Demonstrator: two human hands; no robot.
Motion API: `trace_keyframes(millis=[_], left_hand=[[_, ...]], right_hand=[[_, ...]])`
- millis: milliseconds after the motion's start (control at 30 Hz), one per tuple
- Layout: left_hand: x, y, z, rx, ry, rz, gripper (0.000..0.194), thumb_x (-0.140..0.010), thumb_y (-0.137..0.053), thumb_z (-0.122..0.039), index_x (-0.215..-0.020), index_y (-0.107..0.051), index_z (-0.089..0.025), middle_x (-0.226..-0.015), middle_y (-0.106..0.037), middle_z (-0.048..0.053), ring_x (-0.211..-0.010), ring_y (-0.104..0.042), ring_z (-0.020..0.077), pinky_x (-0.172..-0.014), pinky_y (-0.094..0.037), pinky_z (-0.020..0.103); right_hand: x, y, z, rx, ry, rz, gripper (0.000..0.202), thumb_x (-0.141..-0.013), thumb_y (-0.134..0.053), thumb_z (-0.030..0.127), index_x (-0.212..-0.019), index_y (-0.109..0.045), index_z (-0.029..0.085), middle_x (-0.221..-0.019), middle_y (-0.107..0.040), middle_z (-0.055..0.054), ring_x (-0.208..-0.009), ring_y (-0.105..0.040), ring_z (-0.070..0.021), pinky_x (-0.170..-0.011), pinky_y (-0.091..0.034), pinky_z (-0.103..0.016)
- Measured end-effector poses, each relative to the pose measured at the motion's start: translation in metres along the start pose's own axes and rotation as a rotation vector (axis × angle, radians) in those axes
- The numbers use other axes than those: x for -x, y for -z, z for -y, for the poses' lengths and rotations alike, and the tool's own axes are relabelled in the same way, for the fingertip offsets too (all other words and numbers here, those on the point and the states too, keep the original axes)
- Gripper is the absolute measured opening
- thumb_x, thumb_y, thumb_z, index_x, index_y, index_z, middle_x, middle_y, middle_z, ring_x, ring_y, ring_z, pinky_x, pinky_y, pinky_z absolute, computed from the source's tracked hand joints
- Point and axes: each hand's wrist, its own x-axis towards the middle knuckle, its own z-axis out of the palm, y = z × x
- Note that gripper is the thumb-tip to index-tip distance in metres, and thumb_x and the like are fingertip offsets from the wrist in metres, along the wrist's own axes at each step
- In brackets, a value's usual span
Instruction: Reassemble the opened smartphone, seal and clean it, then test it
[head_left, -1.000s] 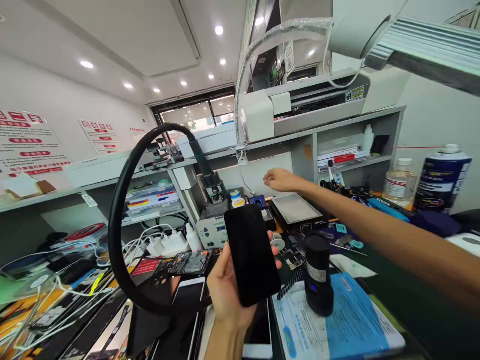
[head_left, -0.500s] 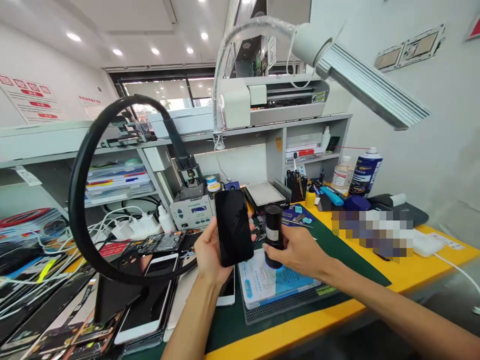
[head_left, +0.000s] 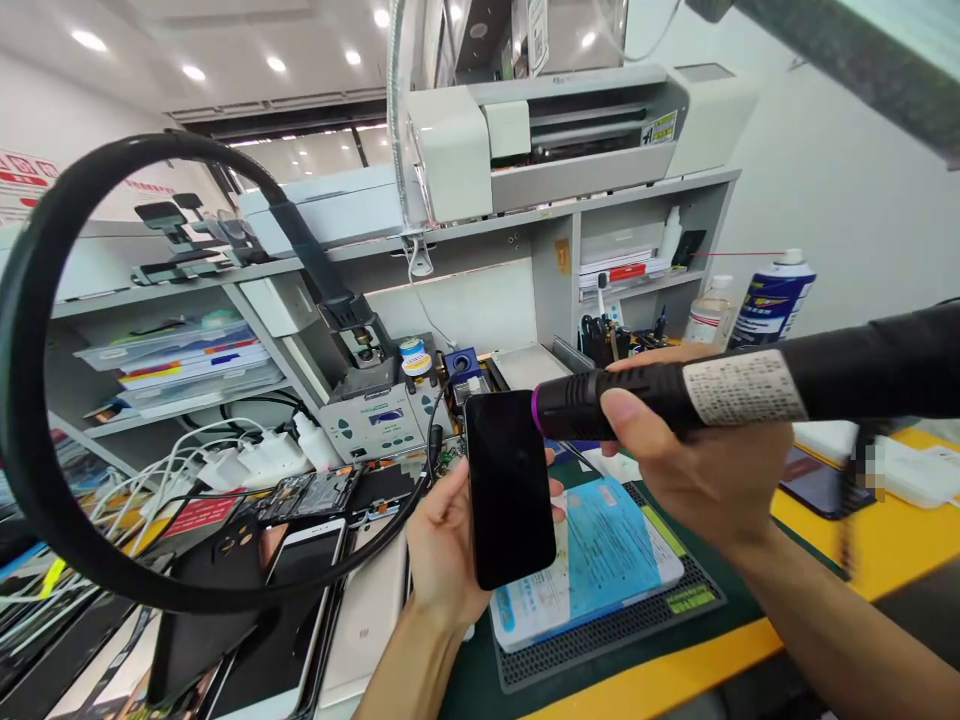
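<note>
A black-screened phone [head_left: 510,490] stands tilted up in my left hand [head_left: 444,560], whose thumb and fingers grip its two side edges. My right hand [head_left: 690,460] is wrapped round a long black cylindrical tool [head_left: 645,395] with a pale printed label. The tool's purple-rimmed end is at the phone's upper right edge; whether they touch is unclear. Below the hands, a blue and white package [head_left: 600,560] lies on a dark ridged mat [head_left: 615,640].
Phones and parts [head_left: 367,610] crowd the left side, under a thick black hose [head_left: 22,400]. A grey control box [head_left: 382,425] stands behind. A blue spray can [head_left: 772,300] and a clear bottle [head_left: 709,310] stand at the back right.
The black tool has swung from upright to nearly level and come closer, its end now beside the phone. The view has shifted, and the phone appears farther right and lower.
</note>
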Motion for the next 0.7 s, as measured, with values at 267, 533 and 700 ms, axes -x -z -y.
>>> trace_keyframes(millis=[267, 533, 700], left_hand=[[0.0, -0.003, 0.002, -0.013, 0.04, 0.026, 0.064, -0.096, -0.035, -0.049, -0.123, -0.072, -0.005, -0.109, -0.075, 0.02, -0.092, -0.07, 0.0325, -0.092, -0.049, 0.044], [0.001, -0.011, 0.004, 0.018, 0.071, -0.026, 0.066, -0.097, -0.031, -0.048, -0.122, -0.072, -0.002, -0.11, -0.073, 0.023, -0.088, -0.069, 0.0331, -0.088, -0.046, 0.044], [0.001, -0.009, 0.007, 0.027, 0.085, -0.065, 0.067, -0.096, -0.034, -0.05, -0.125, -0.07, -0.001, -0.117, -0.071, 0.025, -0.093, -0.068, 0.0378, -0.093, -0.045, 0.049]], right_hand=[[-0.003, 0.003, 0.002, 0.039, 0.056, -0.021, 0.008, -0.082, -0.071, 0.032, -0.088, -0.067, 0.03, -0.078, -0.07, -0.001, -0.067, -0.068, -0.0212, -0.068, -0.06, -0.038], [-0.009, -0.001, -0.003, -0.015, 0.088, -0.134, 0.001, -0.08, -0.071, 0.027, -0.079, -0.071, 0.026, -0.075, -0.072, -0.002, -0.069, -0.07, -0.0236, -0.072, -0.061, -0.04], [-0.01, -0.001, -0.006, -0.133, 0.016, -0.088, 0.008, -0.081, -0.075, 0.025, -0.074, -0.072, 0.026, -0.066, -0.066, 0.0, -0.06, -0.068, -0.022, -0.059, -0.059, -0.037]])
